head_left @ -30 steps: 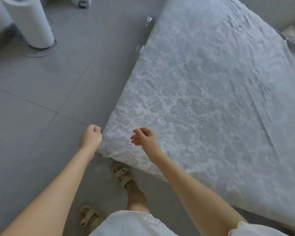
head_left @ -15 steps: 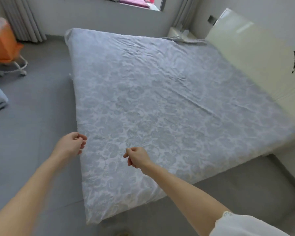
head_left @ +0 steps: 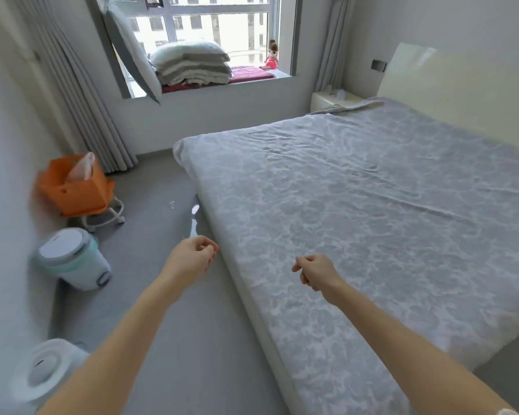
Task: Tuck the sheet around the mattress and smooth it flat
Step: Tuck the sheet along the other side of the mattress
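A grey-white floral sheet [head_left: 372,220] covers the mattress, with creases running across its middle and far part. The mattress's pale left side [head_left: 261,319] shows below the sheet's edge. At the far corner by the headboard the sheet lies bunched [head_left: 342,107]. My left hand [head_left: 192,256] hovers over the floor just beside the left edge, fingers loosely curled, holding nothing. Above the sheet near that same edge, my right hand [head_left: 315,272] is also loosely curled and holds nothing.
Left of the bed, on the grey floor, stand an orange bag on a wheeled stool [head_left: 75,190], a white-green bin [head_left: 72,259] and a white round unit [head_left: 45,369]. A clear plastic scrap [head_left: 194,223] lies by the bed. The headboard [head_left: 462,94] and nightstand [head_left: 333,98] are far right.
The view has lifted from the mattress's near corner to the whole bed. Both hands have come away from the corner and now hover beside the left edge.
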Action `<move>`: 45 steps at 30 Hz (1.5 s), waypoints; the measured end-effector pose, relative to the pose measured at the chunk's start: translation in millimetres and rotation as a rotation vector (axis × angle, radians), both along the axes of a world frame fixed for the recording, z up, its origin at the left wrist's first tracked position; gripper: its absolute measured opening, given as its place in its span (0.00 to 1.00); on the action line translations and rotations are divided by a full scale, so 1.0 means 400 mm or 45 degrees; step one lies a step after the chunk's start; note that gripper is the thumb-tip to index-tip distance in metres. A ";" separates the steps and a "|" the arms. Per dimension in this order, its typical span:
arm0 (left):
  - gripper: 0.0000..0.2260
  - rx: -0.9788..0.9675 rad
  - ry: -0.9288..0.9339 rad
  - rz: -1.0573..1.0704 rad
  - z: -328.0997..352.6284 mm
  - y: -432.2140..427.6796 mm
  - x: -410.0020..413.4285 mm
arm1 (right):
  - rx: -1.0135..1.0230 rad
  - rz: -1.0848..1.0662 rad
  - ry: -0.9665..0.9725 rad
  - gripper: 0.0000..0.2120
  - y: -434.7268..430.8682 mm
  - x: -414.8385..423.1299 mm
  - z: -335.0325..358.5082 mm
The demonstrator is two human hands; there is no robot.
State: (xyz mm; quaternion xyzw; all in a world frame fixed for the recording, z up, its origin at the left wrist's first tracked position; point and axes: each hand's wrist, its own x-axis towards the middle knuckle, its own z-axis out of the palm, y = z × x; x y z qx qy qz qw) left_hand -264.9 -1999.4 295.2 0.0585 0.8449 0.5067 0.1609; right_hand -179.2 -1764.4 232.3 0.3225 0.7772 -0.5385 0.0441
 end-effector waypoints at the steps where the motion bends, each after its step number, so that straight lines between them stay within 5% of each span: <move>1: 0.12 -0.010 0.016 0.000 0.014 -0.034 -0.035 | -0.011 -0.017 0.009 0.16 -0.031 -0.023 0.009; 13: 0.09 0.067 -0.014 -0.081 0.060 -0.201 -0.624 | 0.007 -0.039 0.079 0.16 -0.151 -0.519 0.065; 30: 0.07 0.058 -0.127 0.253 -0.046 -0.400 -1.930 | 0.019 0.178 0.051 0.14 -0.314 -1.910 0.054; 45: 0.07 -0.042 -0.528 0.117 -0.336 -0.157 -2.974 | 0.024 -0.093 -0.136 0.12 -0.163 -2.834 -0.117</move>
